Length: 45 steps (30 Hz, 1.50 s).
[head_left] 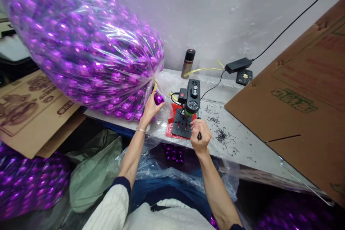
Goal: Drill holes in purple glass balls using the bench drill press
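My left hand (pixel 151 109) is closed on a shiny purple ball (pixel 159 99), held by the mouth of a big clear plastic bag (pixel 121 57) full of similar purple balls. Yellow tape (pixel 155 85) gathers that bag's neck. My right hand (pixel 201 133) wraps round the black lever handle (pixel 199 136) of a small bench machine. This black machine (pixel 193 95) has round vents, a red switch and a slotted base plate (pixel 181 125), standing on a red sheet (pixel 169 126). Nothing shows under its head on the plate.
A black-capped spray can (pixel 188 64) stands by the wall, near a power adapter (pixel 238 65). Black wire-like scraps (pixel 222 135) litter the white tabletop (pixel 242 147). Cardboard boxes flank me: a large box (pixel 302 104) right, folded cardboard (pixel 35 107) left. Another bag of purple balls (pixel 29 183) lies lower left.
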Tool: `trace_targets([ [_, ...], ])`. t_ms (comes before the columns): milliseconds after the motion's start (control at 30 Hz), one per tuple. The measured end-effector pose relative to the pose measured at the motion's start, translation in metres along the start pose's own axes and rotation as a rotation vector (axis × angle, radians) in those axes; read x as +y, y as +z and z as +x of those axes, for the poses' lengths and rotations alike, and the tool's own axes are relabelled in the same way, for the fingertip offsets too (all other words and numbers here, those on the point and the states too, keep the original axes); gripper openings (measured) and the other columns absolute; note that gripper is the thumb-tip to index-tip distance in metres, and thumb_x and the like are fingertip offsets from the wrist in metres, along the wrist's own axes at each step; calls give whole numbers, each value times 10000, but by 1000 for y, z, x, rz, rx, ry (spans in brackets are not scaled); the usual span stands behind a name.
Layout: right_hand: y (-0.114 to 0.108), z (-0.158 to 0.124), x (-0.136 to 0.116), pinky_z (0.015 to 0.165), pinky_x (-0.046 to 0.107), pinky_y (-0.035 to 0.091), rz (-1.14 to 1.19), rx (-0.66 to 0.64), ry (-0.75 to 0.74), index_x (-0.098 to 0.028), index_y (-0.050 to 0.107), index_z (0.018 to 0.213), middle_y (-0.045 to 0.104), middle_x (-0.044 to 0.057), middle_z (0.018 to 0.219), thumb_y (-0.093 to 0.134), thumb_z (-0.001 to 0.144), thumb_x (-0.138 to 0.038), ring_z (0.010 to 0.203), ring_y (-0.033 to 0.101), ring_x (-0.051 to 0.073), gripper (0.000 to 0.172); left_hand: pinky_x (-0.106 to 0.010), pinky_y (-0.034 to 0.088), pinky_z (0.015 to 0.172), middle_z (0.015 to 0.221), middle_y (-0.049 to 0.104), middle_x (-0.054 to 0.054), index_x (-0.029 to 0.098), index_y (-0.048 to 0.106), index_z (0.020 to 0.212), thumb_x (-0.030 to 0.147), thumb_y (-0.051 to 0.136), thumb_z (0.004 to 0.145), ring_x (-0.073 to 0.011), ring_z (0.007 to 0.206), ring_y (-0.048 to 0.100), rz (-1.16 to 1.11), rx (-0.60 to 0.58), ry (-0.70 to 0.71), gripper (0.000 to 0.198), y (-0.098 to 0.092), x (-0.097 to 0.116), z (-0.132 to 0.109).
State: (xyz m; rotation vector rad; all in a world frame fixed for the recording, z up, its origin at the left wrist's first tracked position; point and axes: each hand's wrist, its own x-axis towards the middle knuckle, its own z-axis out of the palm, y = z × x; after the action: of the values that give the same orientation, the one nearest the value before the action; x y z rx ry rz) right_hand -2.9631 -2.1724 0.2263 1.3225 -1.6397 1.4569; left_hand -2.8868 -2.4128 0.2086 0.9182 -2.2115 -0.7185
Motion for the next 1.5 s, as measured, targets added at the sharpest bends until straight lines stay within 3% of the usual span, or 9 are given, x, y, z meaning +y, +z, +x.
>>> trace_targets([
  [67,0,1,0,644,266,470,3,11,5,-207,493,724,581,16,709,420,906,-53,707,592,135,250,-382,522,974,1281,615,-141,179,495,1316,343,796,735,-261,1138,638,-309,97,-1,674,-6,-2,-26],
  [167,0,3,-1,642,266,467,11,21,13,-208,493,712,583,16,703,417,912,-64,696,590,134,259,-314,557,842,1153,680,-94,198,556,1263,478,726,795,-204,986,677,-694,61,-127,572,-2,3,-69],
  [267,-2,7,-2,639,272,465,25,16,22,-210,499,705,593,18,700,416,923,-89,684,589,135,263,-289,552,809,1134,698,-95,174,608,1234,553,699,802,-201,970,677,-933,-28,-300,582,19,11,-101],
  [367,-4,16,-4,641,281,458,34,13,51,-214,498,695,590,16,681,415,938,-121,670,584,136,272,-320,548,869,1135,706,-97,158,659,1169,574,728,765,-219,1016,670,-1017,-93,-381,584,48,19,-116],
  [567,-7,37,-9,635,275,436,11,5,100,-215,483,672,568,3,641,424,958,-156,622,562,121,298,-327,519,909,1029,739,-57,179,697,1133,480,745,780,-198,948,674,-804,-150,-302,466,81,25,-116],
  [900,-8,35,-10,636,274,432,-5,-12,99,-209,491,673,571,10,654,413,960,-148,636,564,121,303,-357,512,884,1014,738,-77,203,673,1218,452,735,821,-246,947,675,-332,-235,-81,472,75,32,-100],
  [1033,-9,34,-10,636,277,428,-17,-17,80,-208,502,695,571,9,660,408,957,-138,637,555,123,287,-348,518,870,1050,738,-78,201,670,1191,458,714,839,-249,950,681,-322,-279,-39,438,70,34,-98],
  [1300,-9,32,-10,636,279,427,-21,-19,78,-206,513,704,578,13,663,411,957,-139,639,550,126,280,-366,503,932,1099,729,-93,181,645,1233,433,695,855,-258,1017,670,-384,-226,-51,457,79,29,-96],
  [1500,-9,31,-9,636,281,433,-24,-23,73,-204,526,706,588,17,664,407,955,-143,638,558,128,282,-369,462,1026,1189,721,-88,164,677,1207,457,605,900,-250,1126,644,-665,-328,-176,431,75,17,-81],
])
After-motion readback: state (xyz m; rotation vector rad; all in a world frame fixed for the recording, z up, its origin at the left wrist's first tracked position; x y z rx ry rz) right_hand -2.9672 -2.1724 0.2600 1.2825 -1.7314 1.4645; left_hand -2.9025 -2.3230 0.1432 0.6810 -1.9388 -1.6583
